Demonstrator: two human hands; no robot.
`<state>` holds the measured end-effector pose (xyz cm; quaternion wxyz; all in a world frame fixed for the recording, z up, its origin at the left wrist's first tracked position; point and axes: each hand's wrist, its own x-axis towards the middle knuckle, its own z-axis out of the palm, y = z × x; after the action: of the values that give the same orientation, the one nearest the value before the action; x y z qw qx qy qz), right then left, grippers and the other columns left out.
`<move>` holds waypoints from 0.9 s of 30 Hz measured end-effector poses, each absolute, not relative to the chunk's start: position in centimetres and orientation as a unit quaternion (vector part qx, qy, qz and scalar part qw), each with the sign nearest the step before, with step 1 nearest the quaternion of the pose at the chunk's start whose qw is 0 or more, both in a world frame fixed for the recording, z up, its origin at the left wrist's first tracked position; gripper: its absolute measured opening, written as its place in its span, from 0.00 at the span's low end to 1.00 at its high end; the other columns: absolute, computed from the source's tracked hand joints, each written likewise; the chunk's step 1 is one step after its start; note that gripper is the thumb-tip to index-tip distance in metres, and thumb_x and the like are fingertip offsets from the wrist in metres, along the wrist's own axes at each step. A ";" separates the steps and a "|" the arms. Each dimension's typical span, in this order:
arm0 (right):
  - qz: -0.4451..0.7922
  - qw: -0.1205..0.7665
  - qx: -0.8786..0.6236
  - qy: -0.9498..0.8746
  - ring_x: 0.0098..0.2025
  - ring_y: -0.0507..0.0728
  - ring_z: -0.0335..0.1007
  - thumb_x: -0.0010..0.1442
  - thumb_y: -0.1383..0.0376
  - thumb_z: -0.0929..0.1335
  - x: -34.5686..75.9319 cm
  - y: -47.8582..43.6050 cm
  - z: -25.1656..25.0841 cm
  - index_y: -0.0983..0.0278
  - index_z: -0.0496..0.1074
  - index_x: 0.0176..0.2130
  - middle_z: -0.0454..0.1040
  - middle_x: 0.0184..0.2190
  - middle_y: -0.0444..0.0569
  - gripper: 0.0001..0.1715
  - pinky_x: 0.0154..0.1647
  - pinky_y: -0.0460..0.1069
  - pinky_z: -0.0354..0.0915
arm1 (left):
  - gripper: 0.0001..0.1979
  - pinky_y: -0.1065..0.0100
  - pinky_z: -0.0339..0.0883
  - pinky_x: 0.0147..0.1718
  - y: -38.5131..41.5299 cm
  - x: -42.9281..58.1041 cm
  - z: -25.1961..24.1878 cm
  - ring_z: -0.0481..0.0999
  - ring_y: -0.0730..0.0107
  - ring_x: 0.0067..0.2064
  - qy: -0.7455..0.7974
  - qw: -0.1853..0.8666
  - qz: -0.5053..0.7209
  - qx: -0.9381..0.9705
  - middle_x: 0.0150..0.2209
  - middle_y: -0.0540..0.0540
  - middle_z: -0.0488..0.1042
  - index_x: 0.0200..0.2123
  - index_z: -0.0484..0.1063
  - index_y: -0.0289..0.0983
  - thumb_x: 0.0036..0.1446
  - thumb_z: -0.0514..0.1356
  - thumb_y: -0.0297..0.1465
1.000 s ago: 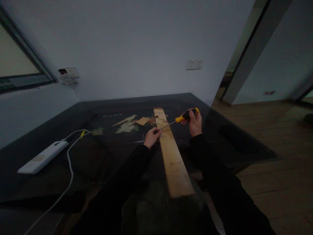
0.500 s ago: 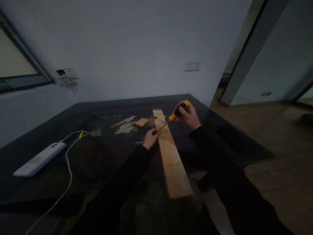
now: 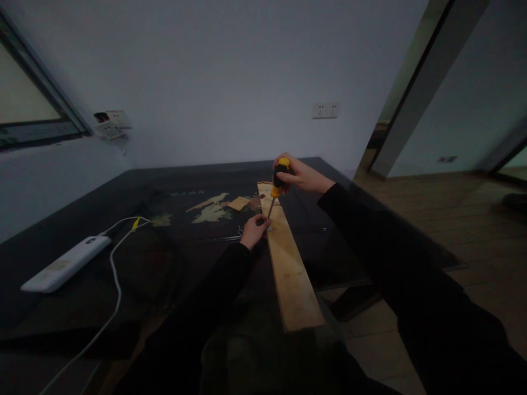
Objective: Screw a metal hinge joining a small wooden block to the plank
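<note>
A long pale wooden plank (image 3: 290, 269) lies on the dark glass table (image 3: 123, 258), running away from me and overhanging the near edge. My right hand (image 3: 300, 175) is closed round the yellow-and-black handle of a screwdriver (image 3: 276, 184), held nearly upright with its tip down on the plank. My left hand (image 3: 254, 229) rests at the plank's left edge, its fingers pinched at the screwdriver's tip on something too small to make out. Both sleeves are black.
A white power strip (image 3: 61, 265) with a white cable (image 3: 117, 274) lies on the table's left. Small wood scraps (image 3: 239, 204) sit beyond the plank. Wall sockets (image 3: 326, 109) are on the far wall. Wooden floor (image 3: 461, 219) extends right.
My right hand has swung the screwdriver from a low slant up to nearly vertical, moving left over the plank. My left hand has stayed at the tip.
</note>
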<state>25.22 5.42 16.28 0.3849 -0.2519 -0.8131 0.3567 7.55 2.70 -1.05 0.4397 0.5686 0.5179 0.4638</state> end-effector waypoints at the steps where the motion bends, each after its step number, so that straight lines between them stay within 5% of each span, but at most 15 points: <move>1: 0.361 0.378 -0.249 -0.815 0.21 0.48 0.66 0.54 0.62 0.70 25.2 5.3 16.4 0.63 0.62 0.40 0.68 0.28 0.42 0.17 0.19 0.45 0.67 | 0.10 0.72 0.70 0.23 2.7 7.6 -1.1 0.73 0.73 0.27 0.517 0.439 0.464 0.570 0.32 0.48 0.75 0.31 0.71 0.35 0.51 0.63 0.36; 22: 0.370 0.277 -0.237 -0.855 0.27 0.49 0.68 0.41 0.75 0.74 25.1 4.4 20.3 0.64 0.73 0.36 0.73 0.30 0.43 0.19 0.21 0.43 0.68 | 0.09 0.69 0.72 0.32 3.3 7.2 -1.9 0.76 0.69 0.32 0.530 0.391 0.482 0.577 0.32 0.48 0.77 0.31 0.74 0.36 0.49 0.65 0.35; 27: 0.339 0.302 -0.236 -0.859 0.24 0.46 0.66 0.41 0.72 0.75 24.7 5.3 20.1 0.65 0.71 0.30 0.71 0.26 0.41 0.14 0.18 0.39 0.65 | 0.15 0.65 0.72 0.39 3.5 7.2 -2.0 0.77 0.66 0.37 0.529 0.388 0.499 0.566 0.38 0.45 0.78 0.40 0.74 0.37 0.47 0.67 0.31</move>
<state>24.74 5.32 20.12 0.3021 -0.2355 -0.8591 0.3393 7.20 3.49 -1.95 0.3882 0.5664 0.5290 0.4987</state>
